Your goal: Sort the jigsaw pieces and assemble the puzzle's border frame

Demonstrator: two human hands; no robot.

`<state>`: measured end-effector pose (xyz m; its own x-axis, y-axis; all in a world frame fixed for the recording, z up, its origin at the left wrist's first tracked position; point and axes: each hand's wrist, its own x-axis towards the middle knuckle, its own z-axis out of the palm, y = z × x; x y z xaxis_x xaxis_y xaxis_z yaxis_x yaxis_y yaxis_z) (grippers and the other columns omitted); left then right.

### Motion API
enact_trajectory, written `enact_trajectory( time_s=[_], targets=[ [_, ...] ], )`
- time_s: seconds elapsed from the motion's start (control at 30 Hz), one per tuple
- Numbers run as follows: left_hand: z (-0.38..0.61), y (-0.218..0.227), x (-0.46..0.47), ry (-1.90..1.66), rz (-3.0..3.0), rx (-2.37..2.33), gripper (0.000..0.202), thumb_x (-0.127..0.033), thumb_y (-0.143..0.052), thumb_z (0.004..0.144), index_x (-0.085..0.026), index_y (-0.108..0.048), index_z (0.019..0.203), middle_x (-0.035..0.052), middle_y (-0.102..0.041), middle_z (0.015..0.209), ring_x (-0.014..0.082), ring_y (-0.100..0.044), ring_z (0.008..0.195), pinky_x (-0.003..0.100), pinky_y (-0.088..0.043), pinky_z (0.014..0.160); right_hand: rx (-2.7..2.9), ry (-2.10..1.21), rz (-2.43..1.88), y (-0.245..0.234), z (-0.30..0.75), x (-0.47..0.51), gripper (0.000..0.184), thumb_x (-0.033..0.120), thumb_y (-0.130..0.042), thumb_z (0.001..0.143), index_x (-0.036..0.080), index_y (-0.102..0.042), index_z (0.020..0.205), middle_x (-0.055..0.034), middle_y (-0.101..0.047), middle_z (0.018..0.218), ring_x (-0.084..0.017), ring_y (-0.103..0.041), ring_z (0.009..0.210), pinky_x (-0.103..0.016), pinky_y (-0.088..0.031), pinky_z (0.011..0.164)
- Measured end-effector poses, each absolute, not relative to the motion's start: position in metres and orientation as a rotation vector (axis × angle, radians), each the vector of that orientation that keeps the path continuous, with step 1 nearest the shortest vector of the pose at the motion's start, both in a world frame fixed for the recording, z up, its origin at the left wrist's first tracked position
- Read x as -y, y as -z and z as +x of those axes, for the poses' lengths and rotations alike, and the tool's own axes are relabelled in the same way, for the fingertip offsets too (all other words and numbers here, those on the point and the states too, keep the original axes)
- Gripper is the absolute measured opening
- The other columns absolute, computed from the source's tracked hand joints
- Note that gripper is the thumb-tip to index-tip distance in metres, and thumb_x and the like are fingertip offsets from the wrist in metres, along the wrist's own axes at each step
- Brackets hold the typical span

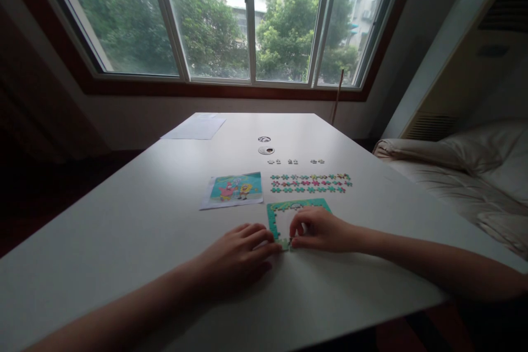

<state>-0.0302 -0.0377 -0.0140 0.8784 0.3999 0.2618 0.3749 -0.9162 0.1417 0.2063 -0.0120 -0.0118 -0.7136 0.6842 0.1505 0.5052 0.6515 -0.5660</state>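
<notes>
A partly assembled jigsaw puzzle (271,213) lies flat on the white table, its green border around a white middle. My left hand (247,245) rests at its lower left corner, fingers stretched out and the tips touching the edge pieces. At the bottom edge, my right hand (315,228) pinches a small puzzle piece (291,241) between thumb and forefinger; the fingers partly cover it. That hand and wrist hide much of the puzzle's right side. Beyond the puzzle, loose puzzle pieces (305,183) are laid out in three rows.
Left of the rows lies a printed cartoon picture (236,189). Farther back are a few more pieces (292,161) and two round items (266,150). A white sheet (193,127) lies at the table's far left corner. Padded bedding or seating (437,170) stands to the right.
</notes>
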Motion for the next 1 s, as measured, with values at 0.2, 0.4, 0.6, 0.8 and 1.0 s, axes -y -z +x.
enact_trajectory(
  time_s=[0.2, 0.4, 0.6, 0.8, 1.0],
  targets=[
    [-0.032, 0.018, 0.037, -0.447, 2.969, -0.619, 0.030, -0.020, -0.045, 0.086, -0.021, -0.048, 0.115, 0.0080, -0.056, 0.100, 0.0215, -0.050, 0.096, 0.037, -0.044, 0.083, 2.490, -0.606, -0.916, 0.019, 0.206, 0.012, 0.018, 0.034, -0.063, 0.075, 0.018, -0.064, 0.083, 0.0004, -0.058, 0.068, -0.010, -0.053, 0.066, -0.023, -0.039, 0.066],
    [-0.032, 0.017, 0.038, -0.441, 2.962, -0.628, 0.031, -0.020, -0.046, 0.085, -0.022, -0.048, 0.116, 0.0078, -0.056, 0.101, 0.0222, -0.050, 0.096, 0.038, -0.044, 0.083, 2.476, -0.486, -0.908, 0.016, 0.208, 0.019, 0.013, 0.029, -0.058, 0.079, 0.018, -0.063, 0.082, -0.0016, -0.061, 0.074, -0.012, -0.054, 0.073, -0.025, -0.039, 0.070],
    [-0.030, 0.018, 0.037, -0.417, 2.971, -0.626, 0.031, -0.019, -0.045, 0.085, -0.021, -0.048, 0.116, 0.0078, -0.055, 0.101, 0.0219, -0.050, 0.095, 0.038, -0.044, 0.082, 2.504, -0.441, -0.929, 0.020, 0.211, 0.024, 0.013, 0.031, -0.060, 0.076, 0.020, -0.063, 0.082, -0.0018, -0.062, 0.077, -0.014, -0.055, 0.077, -0.028, -0.038, 0.075],
    [-0.029, 0.018, 0.037, -0.437, 2.984, -0.614, 0.030, -0.020, -0.044, 0.086, -0.021, -0.048, 0.115, 0.0079, -0.055, 0.101, 0.0215, -0.049, 0.094, 0.037, -0.044, 0.082, 2.512, -0.425, -0.956, 0.021, 0.210, 0.025, 0.013, 0.031, -0.061, 0.076, 0.021, -0.064, 0.084, -0.0012, -0.062, 0.077, -0.014, -0.055, 0.077, -0.028, -0.037, 0.075],
    [-0.029, 0.019, 0.037, -0.407, 2.982, -0.632, 0.030, -0.020, -0.044, 0.086, -0.021, -0.048, 0.116, 0.0081, -0.055, 0.102, 0.0222, -0.049, 0.095, 0.038, -0.043, 0.082, 2.503, -0.438, -0.978, 0.021, 0.210, 0.027, 0.013, 0.031, -0.062, 0.074, 0.022, -0.064, 0.084, -0.0001, -0.062, 0.077, -0.014, -0.054, 0.075, -0.028, -0.037, 0.075]
  ],
)
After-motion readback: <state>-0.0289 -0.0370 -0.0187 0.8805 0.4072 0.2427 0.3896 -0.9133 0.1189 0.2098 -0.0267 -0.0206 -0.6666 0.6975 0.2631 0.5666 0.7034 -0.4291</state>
